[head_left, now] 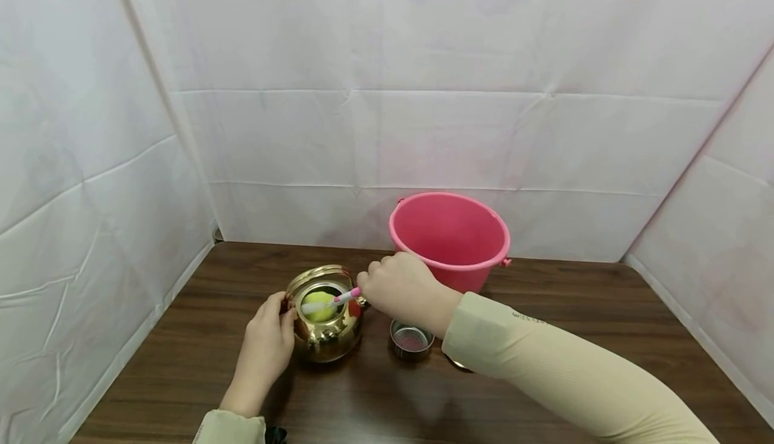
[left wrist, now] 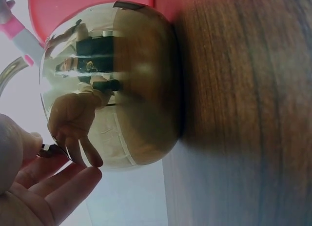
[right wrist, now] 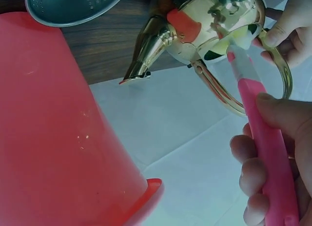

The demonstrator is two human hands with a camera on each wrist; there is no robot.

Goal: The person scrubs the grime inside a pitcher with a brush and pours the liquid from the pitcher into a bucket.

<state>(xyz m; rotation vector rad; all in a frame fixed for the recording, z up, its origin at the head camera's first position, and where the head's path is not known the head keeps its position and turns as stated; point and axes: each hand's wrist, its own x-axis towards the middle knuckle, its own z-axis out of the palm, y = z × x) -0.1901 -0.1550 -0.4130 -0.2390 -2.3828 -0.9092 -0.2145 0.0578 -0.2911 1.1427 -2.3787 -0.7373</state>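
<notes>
A shiny gold kettle (head_left: pixel 329 348) stands on the table, its top opening uncovered and its hoop handle (right wrist: pixel 282 72) raised. My left hand (head_left: pixel 267 336) is at the kettle's left side, pinching the handle near its base between thumb and fingers. In my right hand (head_left: pixel 405 289) I grip the pink handle (right wrist: pixel 268 143) of a cleaning brush, thumb along its top. The brush's pale neck slants down to the kettle's mouth, where a yellow-green, sponge-like head (head_left: pixel 318 308) shows. How deep the head reaches inside is hidden. The spout (right wrist: pixel 148 45) points toward the bucket side.
Behind my right hand stands a pink bucket (head_left: pixel 447 229). A small round metal strainer cup (head_left: pixel 412 342) sits right of the kettle. The edge of a gold disc (head_left: pixel 457 364) peeks out under my right sleeve. White cloth walls (head_left: pixel 423 128) surround the wooden table (head_left: pixel 363 404).
</notes>
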